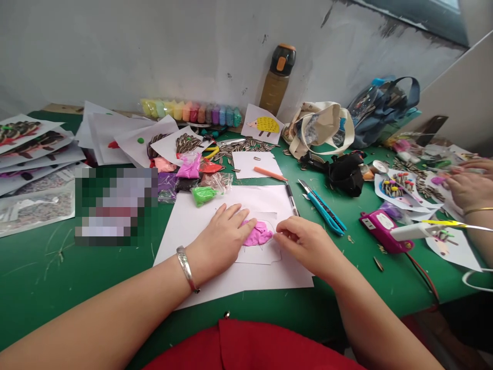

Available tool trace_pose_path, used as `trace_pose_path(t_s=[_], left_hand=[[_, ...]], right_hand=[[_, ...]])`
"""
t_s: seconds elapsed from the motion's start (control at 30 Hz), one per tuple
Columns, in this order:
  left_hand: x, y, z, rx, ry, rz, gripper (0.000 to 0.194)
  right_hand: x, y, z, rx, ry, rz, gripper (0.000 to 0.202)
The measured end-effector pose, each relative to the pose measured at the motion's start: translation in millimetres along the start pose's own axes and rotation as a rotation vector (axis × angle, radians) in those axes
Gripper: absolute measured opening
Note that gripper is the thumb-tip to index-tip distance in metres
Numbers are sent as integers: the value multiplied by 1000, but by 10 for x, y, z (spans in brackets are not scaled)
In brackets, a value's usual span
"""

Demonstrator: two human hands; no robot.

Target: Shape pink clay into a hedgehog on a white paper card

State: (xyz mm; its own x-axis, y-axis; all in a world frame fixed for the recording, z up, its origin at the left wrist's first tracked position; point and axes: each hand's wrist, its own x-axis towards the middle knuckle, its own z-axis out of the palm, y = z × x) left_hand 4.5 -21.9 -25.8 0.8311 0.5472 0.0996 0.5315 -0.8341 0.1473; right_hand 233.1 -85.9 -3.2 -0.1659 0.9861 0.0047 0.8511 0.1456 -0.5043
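A flattened patch of pink clay [259, 234] lies on a small white sheet with a drawn outline, on top of larger white paper [181, 231]. My left hand [221, 234] rests flat with fingers spread, its fingertips at the left edge of the clay. Beside the clay's right edge is my right hand [304, 241], thumb and fingers curled together over the paper; whether anything is between them is hidden. A black pen [291, 200] lies just above my right hand, and an orange stick [270, 173] is farther back.
Clay bags [190, 167], sunflower seeds [246, 149] and a hedgehog picture [265, 125] lie behind the paper. A blue cutter [323, 208] and a magenta glue-gun-like device [385, 231] are at right. Another person's hand [470, 190] works at far right. Stacked pictures [34, 146] stand left.
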Motion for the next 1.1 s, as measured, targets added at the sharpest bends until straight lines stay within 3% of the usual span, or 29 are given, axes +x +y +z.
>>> trace_pose_path(t_s=[0.17,0.33,0.53,0.63,0.77,0.83,0.97,1.1], left_hand=[[-11,-11,15,17,19,2,49],[-9,-6,18,14,21,1,49],[4,-4,6,17,7,-4,50],[-6,-11,19,17,11,2,50],[-17,-17,44,15,31,6,48],[-15,-16,48,8,40,7,47],[-9,-10,38,2,42,10,45],[-15,-7,24,1,35,0,46]], right_hand=[[95,-29,142,-91,-3,81,21],[124,-53,134,-84,-28,112,22],[107,26,60,54,-26,89,23],[49,39,22,123,38,4,25],[-76,-16,44,-77,94,-258,30],[-141,-34,88,-244,95,-316,36],[-212,-13,180,-429,61,-287,47],[-184,14,217,-471,79,-261,43]])
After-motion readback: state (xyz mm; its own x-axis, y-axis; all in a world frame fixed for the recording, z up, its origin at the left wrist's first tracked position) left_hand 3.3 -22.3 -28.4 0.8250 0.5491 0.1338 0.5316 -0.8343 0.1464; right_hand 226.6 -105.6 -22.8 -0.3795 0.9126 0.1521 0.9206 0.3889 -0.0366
